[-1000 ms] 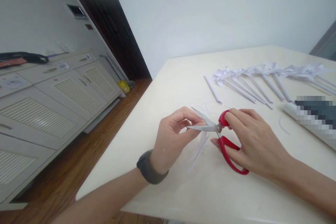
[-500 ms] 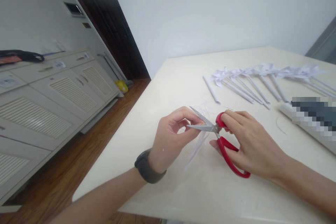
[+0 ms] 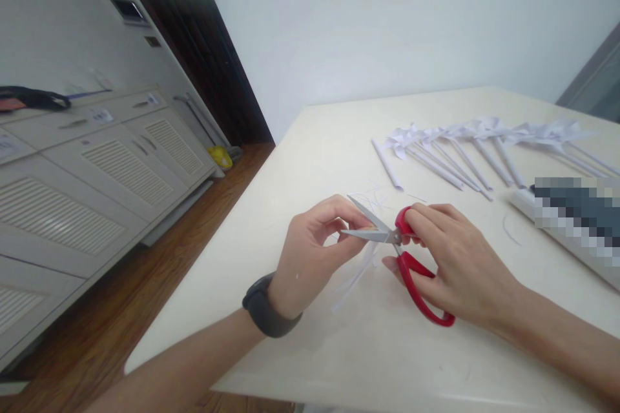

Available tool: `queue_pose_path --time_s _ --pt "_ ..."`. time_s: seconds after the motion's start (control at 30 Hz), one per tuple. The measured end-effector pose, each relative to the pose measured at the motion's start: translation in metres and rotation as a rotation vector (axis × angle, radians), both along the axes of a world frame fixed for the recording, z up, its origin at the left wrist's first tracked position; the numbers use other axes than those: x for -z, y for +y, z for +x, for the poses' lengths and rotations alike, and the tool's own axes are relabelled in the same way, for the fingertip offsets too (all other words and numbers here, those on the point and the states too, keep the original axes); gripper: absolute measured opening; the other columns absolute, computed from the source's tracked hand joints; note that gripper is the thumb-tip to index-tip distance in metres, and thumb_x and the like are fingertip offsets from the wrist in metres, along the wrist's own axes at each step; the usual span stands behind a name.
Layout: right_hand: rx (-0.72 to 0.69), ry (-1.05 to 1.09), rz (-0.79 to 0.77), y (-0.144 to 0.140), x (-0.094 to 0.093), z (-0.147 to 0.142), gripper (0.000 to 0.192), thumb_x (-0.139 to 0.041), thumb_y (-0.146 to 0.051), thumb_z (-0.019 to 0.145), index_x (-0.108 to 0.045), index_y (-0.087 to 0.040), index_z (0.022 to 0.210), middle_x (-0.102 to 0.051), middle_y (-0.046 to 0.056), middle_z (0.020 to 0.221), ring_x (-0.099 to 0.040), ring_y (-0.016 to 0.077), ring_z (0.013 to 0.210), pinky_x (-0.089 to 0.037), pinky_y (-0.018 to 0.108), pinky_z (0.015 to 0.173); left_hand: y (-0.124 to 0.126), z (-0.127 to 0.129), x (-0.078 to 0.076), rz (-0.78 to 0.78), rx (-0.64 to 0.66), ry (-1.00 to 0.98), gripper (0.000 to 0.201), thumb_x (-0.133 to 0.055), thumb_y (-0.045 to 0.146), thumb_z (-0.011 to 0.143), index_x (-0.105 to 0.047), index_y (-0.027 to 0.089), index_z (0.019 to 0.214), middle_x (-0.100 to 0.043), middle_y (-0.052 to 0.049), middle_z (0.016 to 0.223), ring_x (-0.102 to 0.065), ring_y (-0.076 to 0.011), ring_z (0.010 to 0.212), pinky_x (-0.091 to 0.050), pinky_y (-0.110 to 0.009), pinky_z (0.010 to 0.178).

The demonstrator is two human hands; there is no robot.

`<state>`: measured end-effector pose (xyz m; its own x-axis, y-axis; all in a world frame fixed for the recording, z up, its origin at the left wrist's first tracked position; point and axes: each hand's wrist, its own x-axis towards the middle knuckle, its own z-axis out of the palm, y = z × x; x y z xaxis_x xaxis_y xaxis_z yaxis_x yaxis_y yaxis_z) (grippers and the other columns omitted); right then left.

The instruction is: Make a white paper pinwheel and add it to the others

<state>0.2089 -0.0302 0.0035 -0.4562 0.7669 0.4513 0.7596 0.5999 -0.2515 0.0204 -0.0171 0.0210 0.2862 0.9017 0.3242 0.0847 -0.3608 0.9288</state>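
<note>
My right hand [image 3: 458, 258] has its fingers through the red-handled scissors [image 3: 416, 281], whose blades stand apart and point left. Thumb and forefinger of my left hand [image 3: 317, 242] are pinched close beside the blades. Thin white paper strips [image 3: 358, 277] hang below these fingertips, blurred; the pinched end is hidden behind fingers and blades. A dark wristband [image 3: 271, 306] is on my left wrist. Fine white paper scraps [image 3: 375, 197] lie on the table just beyond the fingertips.
White paper pinwheels [image 3: 436, 135] on rolled sticks lie in a row across the white table [image 3: 290, 355]. A single rolled paper tube [image 3: 387, 164] lies at their left. On the right is a long white object [image 3: 562, 226], partly pixelated. Low cabinets [image 3: 111, 174] line the left wall.
The view has shifted slightly, so everything sits a little farther left. The hanging strips have swung a bit. Hands and scissors keep nearly the same pose, blades still apart.
</note>
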Motion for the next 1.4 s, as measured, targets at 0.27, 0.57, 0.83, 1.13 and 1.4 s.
queue_pose_path --time_s 0.27,0.57,0.83,1.13,1.4 --pt "0.004 -0.014 0.046 0.001 0.0 0.0 0.021 -0.056 -0.033 0.077 -0.041 -0.019 0.074 -0.051 -0.002 0.07 -0.045 0.0131 0.062 -0.035 0.033 0.074 -0.001 0.0 -0.001 -0.005 0.004 0.002 0.008 -0.063 0.01 0.073 -0.062 0.017 0.069 -0.06 -0.002 0.075 -0.057 -0.0144 0.072 -0.041 -0.025 0.059" --pt "0.012 -0.026 0.094 0.002 0.0 0.001 0.022 -0.053 -0.033 0.078 -0.037 -0.02 0.071 -0.05 -0.001 0.067 -0.042 0.0131 0.057 -0.035 0.031 0.068 0.001 0.0 0.007 0.013 -0.012 -0.051 0.006 -0.062 0.015 0.076 -0.063 0.018 0.071 -0.062 -0.002 0.078 -0.058 -0.0148 0.075 -0.043 -0.025 0.064" --pt "0.052 -0.073 0.154 0.002 0.001 0.0 0.021 -0.053 -0.031 0.078 -0.036 -0.021 0.069 -0.05 -0.001 0.063 -0.041 0.0138 0.056 -0.036 0.03 0.066 0.002 0.001 0.008 -0.002 -0.012 -0.094 0.003 -0.063 0.017 0.075 -0.064 0.019 0.072 -0.062 -0.002 0.078 -0.056 -0.014 0.073 -0.043 -0.025 0.065" --pt "0.101 0.118 -0.105 0.001 -0.006 0.002 0.027 -0.053 -0.032 0.08 -0.034 -0.021 0.064 -0.046 -0.004 0.057 -0.041 0.0119 0.05 -0.033 0.024 0.051 0.003 0.001 0.009 0.014 -0.06 -0.073 0.008 -0.065 0.025 0.074 -0.062 0.018 0.072 -0.06 -0.004 0.077 -0.055 -0.016 0.074 -0.043 -0.027 0.065" --pt "0.011 0.501 -0.643 0.006 -0.01 0.003 0.023 -0.051 -0.036 0.083 -0.041 -0.02 0.069 -0.041 -0.004 0.063 -0.041 0.0111 0.057 -0.034 0.024 0.051 0.004 0.0 0.002 0.123 -0.065 -0.075 0.008 -0.059 0.015 0.079 -0.059 0.019 0.072 -0.062 -0.006 0.1 -0.054 -0.0198 0.103 -0.043 -0.031 0.084"
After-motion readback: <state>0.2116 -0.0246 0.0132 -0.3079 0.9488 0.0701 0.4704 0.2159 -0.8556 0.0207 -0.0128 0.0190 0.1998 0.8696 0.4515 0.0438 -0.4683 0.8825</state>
